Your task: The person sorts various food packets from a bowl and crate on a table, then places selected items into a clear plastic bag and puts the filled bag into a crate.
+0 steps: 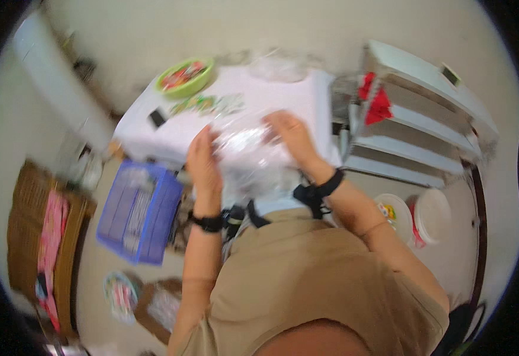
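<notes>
A crinkled clear plastic bag [244, 142] stretches between my two hands, above the near edge of the white-covered table [138, 130]. My left hand [204, 161] grips its left side, fingers together and pointing away from me. On the opposite side my right hand [292, 137] has its fingers bent onto the plastic. Motion blur softens the fingertips, and I cannot make out anything inside the bag. Beyond it lie several flat green-and-white packets [209, 105]. A small black flat object [157, 117] rests to their left.
A green basin [209, 80] of red packets and a pile of clear plastic [277, 68] sit at the table's back. A white shelf rack [401, 142] with red cloth [379, 108] stands right. White buckets [432, 216], a blue crate [132, 213] and a cardboard box [147, 311] surround me.
</notes>
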A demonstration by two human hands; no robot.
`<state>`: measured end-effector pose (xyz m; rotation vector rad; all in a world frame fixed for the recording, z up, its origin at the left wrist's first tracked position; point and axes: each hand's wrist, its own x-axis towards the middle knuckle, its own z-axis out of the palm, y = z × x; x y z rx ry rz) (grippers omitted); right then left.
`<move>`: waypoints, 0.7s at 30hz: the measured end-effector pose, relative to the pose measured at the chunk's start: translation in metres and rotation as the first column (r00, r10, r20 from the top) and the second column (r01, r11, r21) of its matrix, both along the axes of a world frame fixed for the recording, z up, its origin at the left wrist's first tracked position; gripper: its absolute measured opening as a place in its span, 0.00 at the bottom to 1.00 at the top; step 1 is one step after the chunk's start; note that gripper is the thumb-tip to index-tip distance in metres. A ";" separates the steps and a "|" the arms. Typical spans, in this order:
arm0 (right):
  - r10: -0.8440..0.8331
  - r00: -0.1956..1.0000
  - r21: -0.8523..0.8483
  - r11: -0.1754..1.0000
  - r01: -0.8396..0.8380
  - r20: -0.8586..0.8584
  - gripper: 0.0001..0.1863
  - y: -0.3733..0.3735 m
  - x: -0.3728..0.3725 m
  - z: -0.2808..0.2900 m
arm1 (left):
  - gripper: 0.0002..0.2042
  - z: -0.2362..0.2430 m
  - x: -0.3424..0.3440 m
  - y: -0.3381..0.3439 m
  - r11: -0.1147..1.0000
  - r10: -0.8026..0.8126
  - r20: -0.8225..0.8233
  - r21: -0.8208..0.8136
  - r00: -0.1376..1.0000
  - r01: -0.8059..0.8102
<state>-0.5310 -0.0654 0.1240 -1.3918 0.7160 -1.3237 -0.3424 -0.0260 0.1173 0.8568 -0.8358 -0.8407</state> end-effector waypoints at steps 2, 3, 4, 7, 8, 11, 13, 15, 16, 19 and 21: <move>0.036 0.999 -0.080 0.996 -0.038 -0.019 0.14 0.005 0.000 0.005 | 0.17 0.009 0.003 0.014 0.998 -0.055 -0.022 -0.033 0.998 0.055; 0.052 0.999 -0.056 0.997 -0.053 -0.014 0.15 0.003 0.005 0.002 | 0.16 0.009 0.006 0.016 0.996 -0.066 -0.050 -0.059 0.997 0.063; 0.073 0.997 -0.052 0.996 -0.075 -0.028 0.14 0.004 0.010 0.001 | 0.16 0.008 0.013 0.020 0.997 -0.059 -0.068 -0.050 0.996 0.055; 0.130 0.991 0.007 0.991 -0.130 0.013 0.13 0.005 0.024 -0.003 | 0.15 0.000 0.028 0.023 0.999 0.002 -0.094 -0.045 0.996 -0.006; 0.142 0.987 0.064 0.987 -0.147 0.078 0.13 0.003 0.028 -0.004 | 0.15 -0.002 0.031 0.022 0.998 0.035 -0.091 -0.046 0.995 -0.040; 0.211 0.962 0.044 0.974 -0.221 0.172 0.12 0.003 0.037 -0.009 | 0.14 -0.006 0.038 0.019 0.991 0.111 -0.109 -0.060 0.988 -0.118; 0.209 0.965 0.057 0.974 -0.220 0.160 0.12 0.006 0.042 -0.010 | 0.13 -0.006 0.042 0.014 0.983 0.166 -0.092 -0.060 0.982 -0.171; 0.210 0.967 0.065 0.973 -0.221 0.147 0.12 0.009 0.047 -0.006 | 0.12 -0.007 0.048 0.012 0.972 0.222 -0.074 -0.064 0.972 -0.227; 0.183 0.980 0.098 0.977 -0.190 0.073 0.12 0.010 0.050 -0.002 | 0.11 -0.007 0.053 0.011 0.970 0.219 -0.094 -0.089 0.971 -0.227; 0.202 0.979 0.103 0.975 -0.199 -0.023 0.12 0.007 0.052 0.000 | 0.10 -0.004 0.057 0.013 0.954 0.267 -0.100 -0.116 0.959 -0.278; 0.247 0.968 0.082 0.967 -0.243 -0.047 0.12 0.005 0.053 0.001 | 0.10 -0.002 0.059 0.016 0.937 0.320 -0.088 -0.117 0.943 -0.328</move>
